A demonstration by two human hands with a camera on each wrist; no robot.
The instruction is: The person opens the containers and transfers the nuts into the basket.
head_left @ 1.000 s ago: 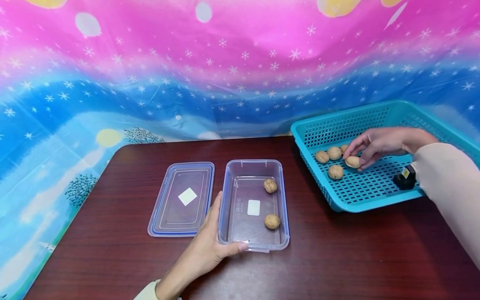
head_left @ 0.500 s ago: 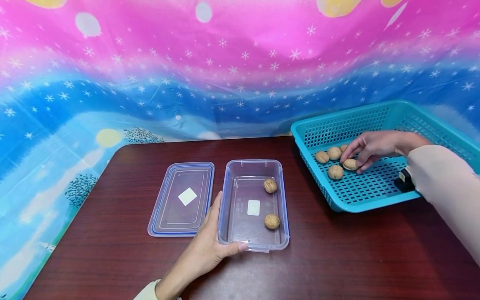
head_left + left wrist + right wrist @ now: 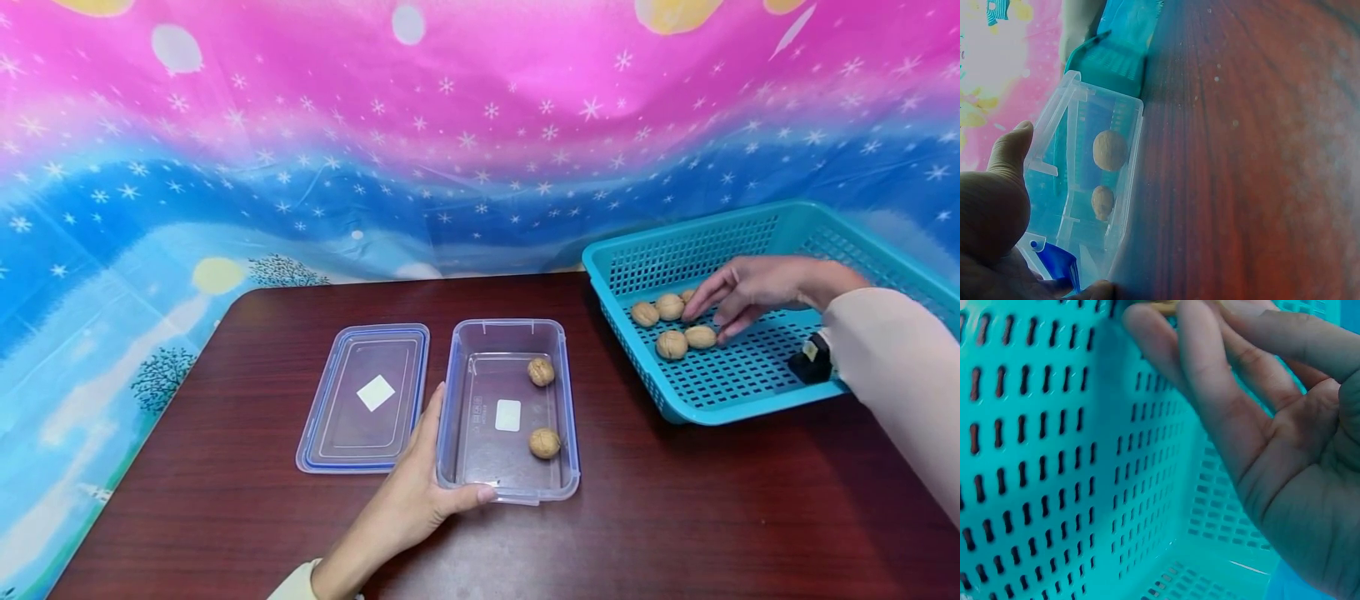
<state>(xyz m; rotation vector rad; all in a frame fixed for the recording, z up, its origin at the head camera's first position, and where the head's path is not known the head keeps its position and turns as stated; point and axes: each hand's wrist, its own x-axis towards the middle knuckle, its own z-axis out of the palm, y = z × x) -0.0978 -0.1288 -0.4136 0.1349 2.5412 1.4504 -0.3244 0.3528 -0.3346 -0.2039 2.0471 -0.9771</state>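
My left hand [image 3: 412, 492] holds the near left corner of a clear plastic food container [image 3: 457, 400], thumb along the near side and fingers along the left wall. Inside the container lie two walnuts [image 3: 544, 443], both toward its right side. Over a turquoise basket [image 3: 697, 414], my right hand [image 3: 750, 292] hovers with fingers relaxed and slightly spread. A walnut [image 3: 701, 337] lies on the basket floor just below its fingertips, touching or nearly touching another walnut [image 3: 671, 345]. Several walnuts sit there; one is partly hidden behind the fingers. The right wrist view shows only a sliver of walnut [image 3: 1163, 307].
A clear lid [image 3: 367, 400] with a blue seal lies flat on the dark wooden table [image 3: 225, 467], left of the container. Behind the table hangs a colourful printed cloth [image 3: 450, 167]. A small black device [image 3: 812, 362] is at the right wrist.
The right hand lowered a walnut to the basket floor beside another walnut, let it go and rose slightly. The left hand and the container stayed still.
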